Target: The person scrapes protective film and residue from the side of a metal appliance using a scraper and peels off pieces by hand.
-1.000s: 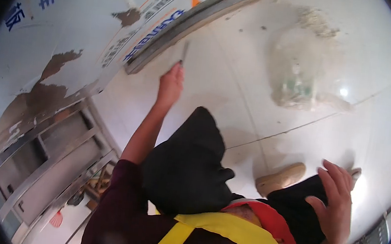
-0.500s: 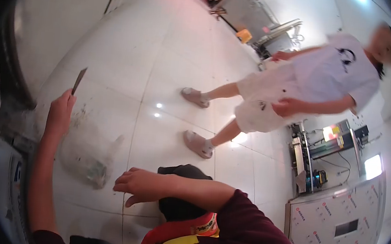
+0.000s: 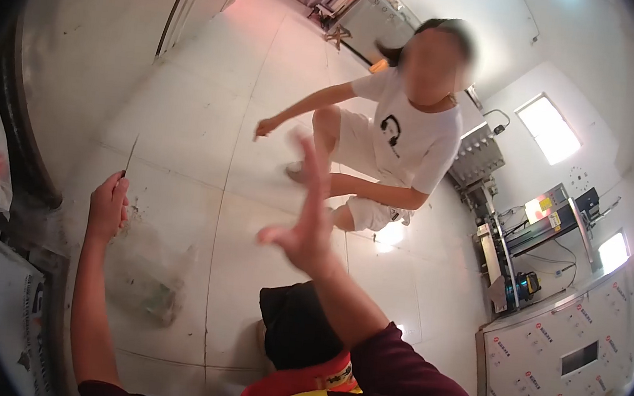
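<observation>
My left hand (image 3: 105, 209) is out over the left side of the floor, its fingers closed around the handle of a knife (image 3: 132, 152). The thin blade points up and away from me. My right hand (image 3: 305, 224) is raised in front of me, slightly blurred, with fingers spread and nothing in it. Below my left hand lies a crumpled clear plastic bag (image 3: 154, 295) with something greenish in it. Dark specks and smears mark the floor tiles beside it.
Another person in a white T-shirt (image 3: 419, 143) crouches just beyond my right hand, one arm reaching left. A patterned panel or cabinet (image 3: 543, 330) and equipment on a rack (image 3: 536, 244) stand to the right. A dark-edged surface (image 3: 35, 122) borders the left.
My right hand has risen from near my lap and spread its fingers. My left hand, still on the knife, is slightly lower and further right. The other person has gone from standing to crouching.
</observation>
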A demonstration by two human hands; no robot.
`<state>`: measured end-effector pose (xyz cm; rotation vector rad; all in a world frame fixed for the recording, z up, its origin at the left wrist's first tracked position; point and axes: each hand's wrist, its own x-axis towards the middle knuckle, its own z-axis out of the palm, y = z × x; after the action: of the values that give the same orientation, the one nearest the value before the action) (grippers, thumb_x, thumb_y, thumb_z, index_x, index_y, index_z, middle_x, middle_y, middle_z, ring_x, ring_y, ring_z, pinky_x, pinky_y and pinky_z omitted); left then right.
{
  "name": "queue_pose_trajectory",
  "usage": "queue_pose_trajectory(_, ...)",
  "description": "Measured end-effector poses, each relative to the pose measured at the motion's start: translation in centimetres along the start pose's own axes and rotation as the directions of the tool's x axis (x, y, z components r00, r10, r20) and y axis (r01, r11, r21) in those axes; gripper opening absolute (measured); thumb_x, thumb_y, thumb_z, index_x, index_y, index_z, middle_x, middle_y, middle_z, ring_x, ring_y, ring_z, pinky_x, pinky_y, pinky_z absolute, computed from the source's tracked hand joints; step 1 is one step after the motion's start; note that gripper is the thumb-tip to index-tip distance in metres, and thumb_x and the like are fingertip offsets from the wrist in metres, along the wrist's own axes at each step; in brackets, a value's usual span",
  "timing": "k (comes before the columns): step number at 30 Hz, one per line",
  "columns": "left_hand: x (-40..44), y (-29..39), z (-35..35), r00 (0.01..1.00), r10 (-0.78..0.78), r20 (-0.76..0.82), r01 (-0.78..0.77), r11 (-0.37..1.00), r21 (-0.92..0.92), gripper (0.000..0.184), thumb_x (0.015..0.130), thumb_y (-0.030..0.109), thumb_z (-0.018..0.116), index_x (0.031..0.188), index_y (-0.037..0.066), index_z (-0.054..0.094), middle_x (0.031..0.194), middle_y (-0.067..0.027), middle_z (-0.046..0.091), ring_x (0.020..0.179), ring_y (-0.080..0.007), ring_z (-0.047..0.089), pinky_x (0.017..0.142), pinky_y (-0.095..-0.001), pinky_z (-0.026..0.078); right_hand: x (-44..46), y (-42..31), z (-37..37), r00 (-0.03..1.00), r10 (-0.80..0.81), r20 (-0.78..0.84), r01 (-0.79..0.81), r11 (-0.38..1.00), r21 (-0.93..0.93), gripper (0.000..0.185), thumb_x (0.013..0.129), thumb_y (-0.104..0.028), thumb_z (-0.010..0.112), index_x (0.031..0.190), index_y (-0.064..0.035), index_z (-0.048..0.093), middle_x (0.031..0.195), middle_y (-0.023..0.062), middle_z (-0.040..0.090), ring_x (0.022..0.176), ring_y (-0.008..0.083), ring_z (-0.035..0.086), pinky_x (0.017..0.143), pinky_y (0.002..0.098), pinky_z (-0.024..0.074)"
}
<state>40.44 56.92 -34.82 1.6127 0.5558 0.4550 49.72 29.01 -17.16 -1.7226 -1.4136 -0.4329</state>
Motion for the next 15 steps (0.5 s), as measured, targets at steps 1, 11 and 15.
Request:
queue_pose_trajectory(1,0.0,-0.5,-0.1,1.0,0.003,-0.003,-0.003,1.0,0.006,0.034,0.093,0.025,0.045,0.117,0.003,0.055,0.061,-0.0006,0.046,0.039,-0.0065,0.043,0.033,-0.0234,0.035,0.9,0.8,-0.9,0.994,-0.02,-0.108,0.022,1.0,0.018,0.119,0.059,-0.059,0.071,0.14,0.0061,0.013,0.145,0.0218,0.022,0.133,0.0327,0.026,0.108,0.0433,0.0226)
queue_pose_trajectory(11,1.2,-3.5,-0.7,0.996,-0.058,-0.066,0.063,0.994,0.085,0.036,0.094,0.026,0.047,0.123,0.006,0.053,0.063,-0.0001,0.047,0.041,-0.0058,0.041,0.035,-0.023,0.035,13.1,-0.1,-0.3,0.974,0.002,-0.227,0.089,0.917,0.39,0.07,0.084,-0.056,0.048,0.123,0.0019,0.041,0.089,0.0144,0.063,0.07,0.0163,0.056,0.063,0.0259,0.043)
queue_pose_trajectory(15,-0.4,-3.3,-1.1,0.99,-0.133,-0.036,0.138,0.974,0.181,0.037,0.094,0.026,0.046,0.125,0.006,0.051,0.064,0.0003,0.046,0.042,-0.0051,0.04,0.036,-0.0223,0.034,12.3,4.9,0.8,0.93,0.345,-0.124,-0.075,0.512,0.856,0.072,0.091,-0.061,0.028,0.124,0.0023,0.036,0.068,0.0099,0.06,0.045,0.0086,0.044,0.043,0.0191,0.0335)
